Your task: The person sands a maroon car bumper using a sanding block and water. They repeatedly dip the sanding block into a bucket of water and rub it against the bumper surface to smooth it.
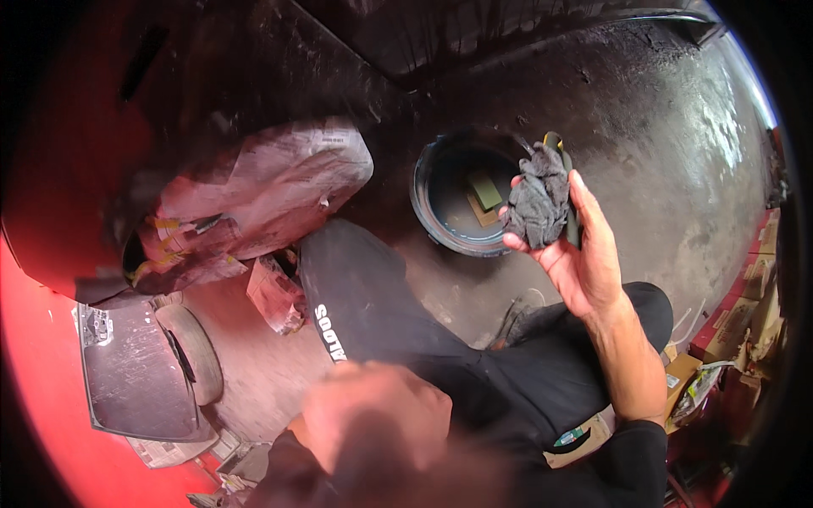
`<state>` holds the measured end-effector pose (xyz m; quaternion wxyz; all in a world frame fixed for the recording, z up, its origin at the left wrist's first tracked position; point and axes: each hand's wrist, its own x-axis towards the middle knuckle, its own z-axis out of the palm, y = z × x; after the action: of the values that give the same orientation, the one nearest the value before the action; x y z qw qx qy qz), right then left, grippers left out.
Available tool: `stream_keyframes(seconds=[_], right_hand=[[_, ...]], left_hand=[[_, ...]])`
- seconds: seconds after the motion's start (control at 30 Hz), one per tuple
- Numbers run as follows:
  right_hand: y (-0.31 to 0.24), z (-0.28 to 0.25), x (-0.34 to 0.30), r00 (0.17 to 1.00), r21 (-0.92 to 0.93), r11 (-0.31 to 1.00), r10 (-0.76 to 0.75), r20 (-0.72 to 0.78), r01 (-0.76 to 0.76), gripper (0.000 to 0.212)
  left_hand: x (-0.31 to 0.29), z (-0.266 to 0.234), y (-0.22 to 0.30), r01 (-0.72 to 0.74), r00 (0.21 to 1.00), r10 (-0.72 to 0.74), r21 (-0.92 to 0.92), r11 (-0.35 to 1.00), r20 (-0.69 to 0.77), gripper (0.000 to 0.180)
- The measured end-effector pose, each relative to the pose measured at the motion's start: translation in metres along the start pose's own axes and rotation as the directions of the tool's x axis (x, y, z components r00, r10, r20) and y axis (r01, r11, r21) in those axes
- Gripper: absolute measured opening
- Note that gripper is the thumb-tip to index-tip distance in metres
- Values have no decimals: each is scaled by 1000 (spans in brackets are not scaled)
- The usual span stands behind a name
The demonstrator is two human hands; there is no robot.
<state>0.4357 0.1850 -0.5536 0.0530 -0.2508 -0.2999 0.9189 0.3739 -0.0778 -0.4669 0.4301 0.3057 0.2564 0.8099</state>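
My right hand (589, 258) is raised at the right of centre. It is closed around a crumpled dark grey cloth (540, 199). Against the cloth, on the thumb side, is a slim black object with a yellow edge (553, 140), mostly hidden, so its kind is unclear. Just left of this hand a round dark basin (421, 196) stands on the floor. Inside it lie a green flat block (485, 191) and a brown flat piece (482, 211). My left hand (377, 411) is low in the middle, close to the camera and smeared by motion; its fingers cannot be made out.
A rounded part wrapped in masking paper (271, 186) juts in at left. Below it stand a dark flat panel (140, 372) and a tyre-like ring (193, 351). Cardboard boxes (732, 326) line the right edge. A dark glossy panel (508, 30) spans the top.
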Motion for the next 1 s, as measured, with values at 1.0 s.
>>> stream_keyframes(seconds=[1.0], right_hand=[[12,-55,121,996,-979,189,55,-69,-78,70]], left_hand=[[-56,-22,-40,394,915,-400,-323,861,49,67]])
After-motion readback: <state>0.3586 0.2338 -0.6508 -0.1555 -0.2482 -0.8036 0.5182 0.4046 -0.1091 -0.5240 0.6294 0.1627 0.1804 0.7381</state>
